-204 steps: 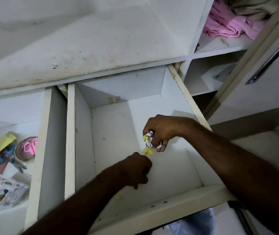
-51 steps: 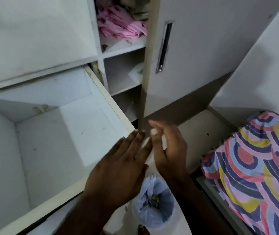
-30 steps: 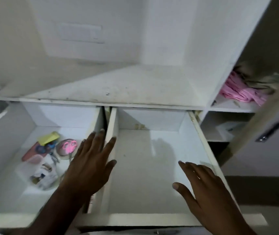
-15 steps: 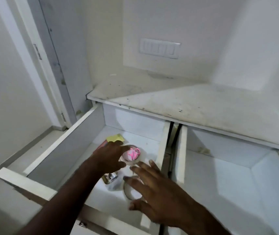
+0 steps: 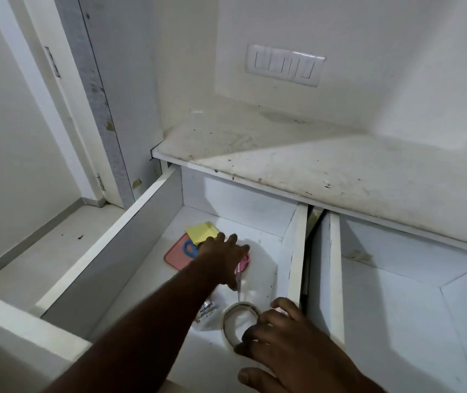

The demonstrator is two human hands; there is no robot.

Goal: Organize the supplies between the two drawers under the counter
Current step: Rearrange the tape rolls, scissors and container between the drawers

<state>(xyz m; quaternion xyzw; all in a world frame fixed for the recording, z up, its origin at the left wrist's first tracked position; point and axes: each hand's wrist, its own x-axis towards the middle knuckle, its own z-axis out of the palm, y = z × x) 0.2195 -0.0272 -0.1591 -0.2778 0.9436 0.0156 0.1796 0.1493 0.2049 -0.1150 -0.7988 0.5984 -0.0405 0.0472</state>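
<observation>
Two drawers stand pulled out beneath a stained counter (image 5: pixel 326 165). The left drawer (image 5: pixel 119 245) holds the supplies; the right drawer (image 5: pixel 396 321) shows only its pale floor.

Left to right in the left drawer: a pink flat pad (image 5: pixel 177 258) with a blue ring-shaped item (image 5: pixel 189 249) lying on it, both just left of the left hand's fingertips; a yellow sticky-note pad (image 5: pixel 201 232) overlapping the pink pad's far corner, just beyond the knuckles.

The left hand (image 5: pixel 222 258) reaches deep into the drawer, fingers extended and slightly spread, laid over a pink-handled pair of scissors (image 5: pixel 241 268). Whether the fingers close round the handle cannot be told, since the hand covers it. Half a second ago the same hand lay curled beside the pink item; it now covers most of it.

Below the left wrist lies a clear packet (image 5: pixel 207 312) with a printed label.

A roll of tape (image 5: pixel 238 321) sits near the drawer's front, at the right hand's fingertips. The right hand (image 5: pixel 283 344) has its fingers curled and spread, fingertips touching the roll's right rim and the thumb apart below it. Half a second ago this hand hovered flatter above the roll; it now sits lower and nearer the front, in contact with the rim.

On the wall above the counter is a white switch plate (image 5: pixel 284 65).
</observation>
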